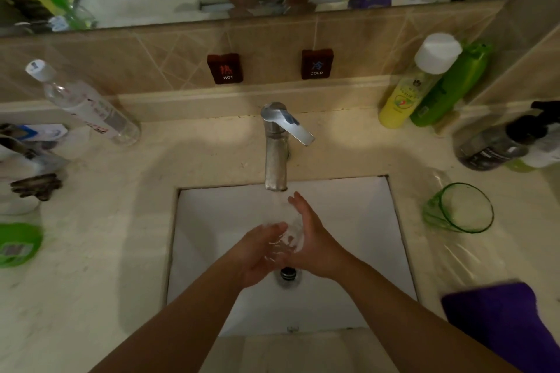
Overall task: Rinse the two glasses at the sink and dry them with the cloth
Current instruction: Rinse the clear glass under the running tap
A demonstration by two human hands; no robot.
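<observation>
Two bare forearms, no sleeves; left hand [257,251], right hand [315,239] without rings or watch.

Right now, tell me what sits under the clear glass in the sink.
Under the clear glass, held between the left hand and right hand, the metal drain shows in the white sink. The hands cover the rest of the basin beneath.
</observation>
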